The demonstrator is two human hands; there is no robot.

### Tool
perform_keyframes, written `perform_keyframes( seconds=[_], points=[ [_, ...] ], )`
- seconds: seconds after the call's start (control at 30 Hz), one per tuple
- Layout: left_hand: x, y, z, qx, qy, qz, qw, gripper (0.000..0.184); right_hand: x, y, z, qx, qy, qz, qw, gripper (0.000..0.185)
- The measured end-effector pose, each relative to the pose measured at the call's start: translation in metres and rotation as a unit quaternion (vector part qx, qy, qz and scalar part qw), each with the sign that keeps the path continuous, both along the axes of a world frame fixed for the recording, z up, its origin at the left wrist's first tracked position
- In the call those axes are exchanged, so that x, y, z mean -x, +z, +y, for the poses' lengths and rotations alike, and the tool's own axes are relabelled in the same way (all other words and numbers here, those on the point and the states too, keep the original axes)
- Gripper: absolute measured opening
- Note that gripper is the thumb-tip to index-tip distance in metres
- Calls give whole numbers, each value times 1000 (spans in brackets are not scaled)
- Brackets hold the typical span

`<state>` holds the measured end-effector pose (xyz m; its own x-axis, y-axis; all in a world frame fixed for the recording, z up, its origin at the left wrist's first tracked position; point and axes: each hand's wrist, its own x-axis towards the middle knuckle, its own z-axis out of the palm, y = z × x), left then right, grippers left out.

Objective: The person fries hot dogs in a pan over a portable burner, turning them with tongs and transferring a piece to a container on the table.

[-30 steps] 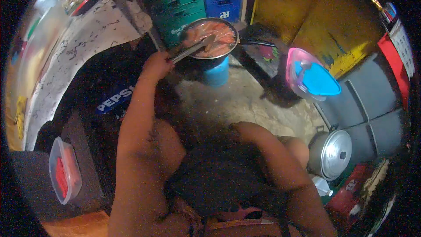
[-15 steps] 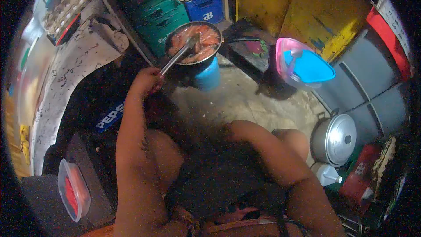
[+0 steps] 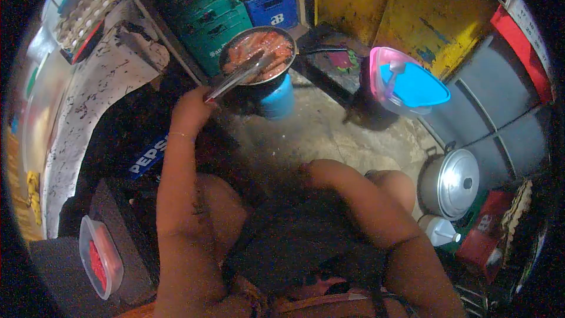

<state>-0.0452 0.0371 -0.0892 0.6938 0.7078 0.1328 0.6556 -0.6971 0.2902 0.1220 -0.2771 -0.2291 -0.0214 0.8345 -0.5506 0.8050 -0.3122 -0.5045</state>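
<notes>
My left hand (image 3: 194, 108) is closed round the handle end of metal tongs (image 3: 234, 80). The tips of the tongs reach into a dark frying pan (image 3: 256, 86) and touch reddish strips of meat (image 3: 253, 43) that cover its bottom. The pan sits over a blue cylinder (image 3: 276, 101), perhaps a gas canister stove. My right hand (image 3: 311, 174) lies low between my knees, far from the pan; its fingers are lost in shadow.
Right of the pan stands a pink tub with a blue lid (image 3: 415, 86). Farther right are a lidded metal pot (image 3: 458, 184) and a white jug (image 3: 438, 232). A plastic container with red contents (image 3: 101, 257) lies at lower left. Crates (image 3: 272, 9) stand behind the pan.
The tongs have shifted within the pan, and their two arms now show apart. My left wrist has turned slightly. My right arm stays in place.
</notes>
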Motion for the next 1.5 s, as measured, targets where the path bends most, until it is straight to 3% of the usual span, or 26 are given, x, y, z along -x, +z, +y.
perform_keyframes(
  seconds=[0.13, 0.33, 0.57, 0.67, 0.77, 0.83, 0.93, 1.03, 1.13, 1.3, 1.5],
  points=[
    [11, 5, 9, -17, -10, -6, 1000, 44, 5, 23, 0, 27, -4, -11, 1000, 53],
    [6, 8, -2, -41, -28, 44, 998, 41, 5, 11, 3, 26, -8, -24, 999, 54],
    [-13, 6, -10, -121, -33, 109, 986, 30, -1, -18, 3, -9, 6, -3, 1000, 57],
    [-26, 29, -31, -118, 3, 161, 980, 28, -10, -49, 3, -17, 5, 32, 999, 53],
    [-22, 23, -27, -115, -19, 99, 988, 29, -14, -56, 8, 23, 30, 26, 999, 47],
    [-23, 18, -22, -106, -7, 117, 988, 32, -4, -29, 12, 25, 14, 22, 999, 44],
    [-16, 3, -14, -37, 4, 56, 998, 37, -34, -135, 13, -175, 157, 6, 972, 44],
    [-13, -5, -11, 29, 7, -11, 999, 42, -17, -49, 8, -38, 45, -10, 998, 48],
    [-15, -16, -1, 43, 1, -60, 997, 44, -7, 8, 4, 1, 1, 21, 1000, 52],
    [-31, -12, -12, 27, 45, -77, 996, 46, -12, -12, 6, -31, -6, 10, 999, 58],
    [-69, -12, -44, -21, 75, 78, 994, 45, -13, 25, -10, -33, 11, -10, 999, 68]
  ],
)
